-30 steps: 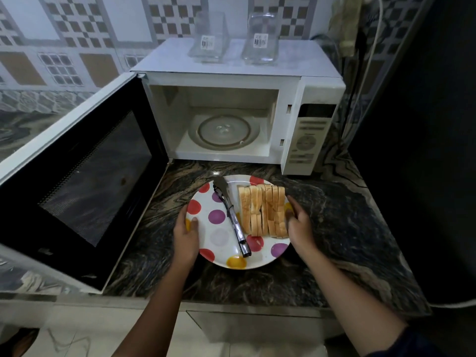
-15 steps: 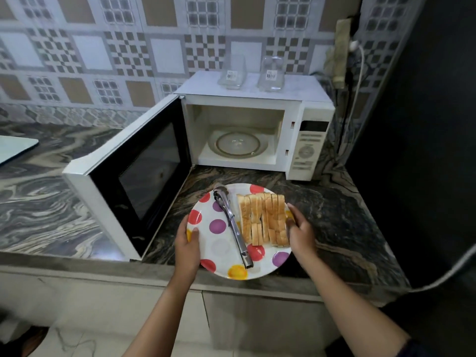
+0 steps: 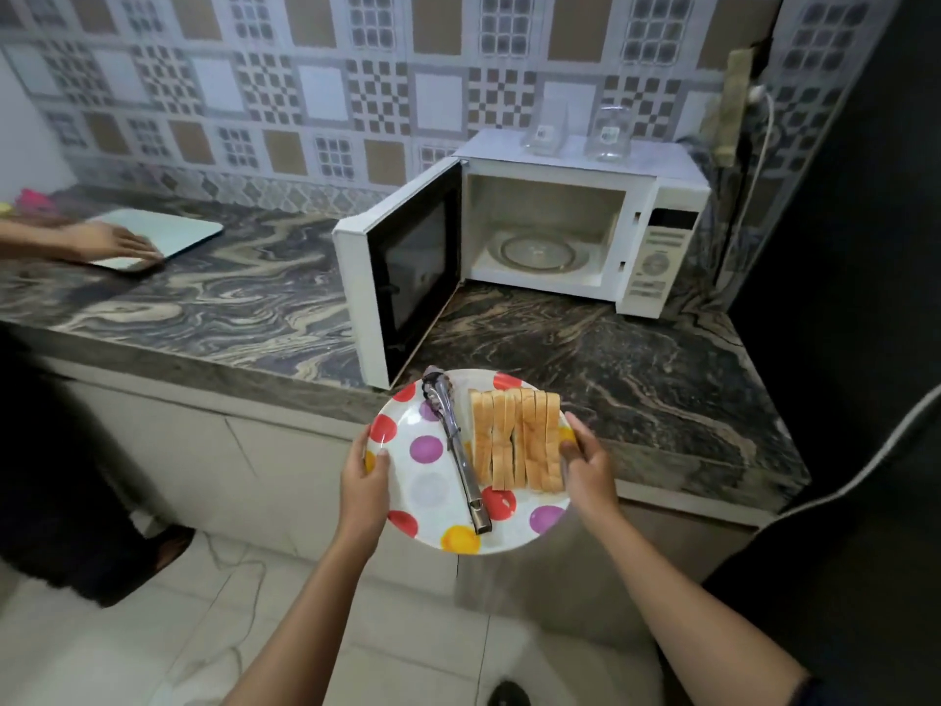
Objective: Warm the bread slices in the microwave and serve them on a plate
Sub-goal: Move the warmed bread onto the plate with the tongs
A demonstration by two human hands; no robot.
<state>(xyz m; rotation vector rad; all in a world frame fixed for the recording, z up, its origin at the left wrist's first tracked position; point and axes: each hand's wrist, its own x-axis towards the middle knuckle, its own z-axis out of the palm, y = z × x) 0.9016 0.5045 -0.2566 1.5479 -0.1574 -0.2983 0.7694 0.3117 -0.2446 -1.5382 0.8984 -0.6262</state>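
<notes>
Head view: the left hand (image 3: 364, 481) and the right hand (image 3: 585, 466) each grip one side of the spotty plate (image 3: 433, 494). Bread slices (image 3: 514, 440) stand between the hands, touching the right thumb, with tongs (image 3: 458, 450) beside them. Keep the plate flat so nothing slides. The open microwave (image 3: 662, 247) is ahead of the hands.

Patterned tile wall (image 3: 305, 94) across the top, veined marble counter (image 3: 229, 303) mid-frame, pale cabinets (image 3: 203, 450) under it, white floor tiles (image 3: 153, 639) below me.
</notes>
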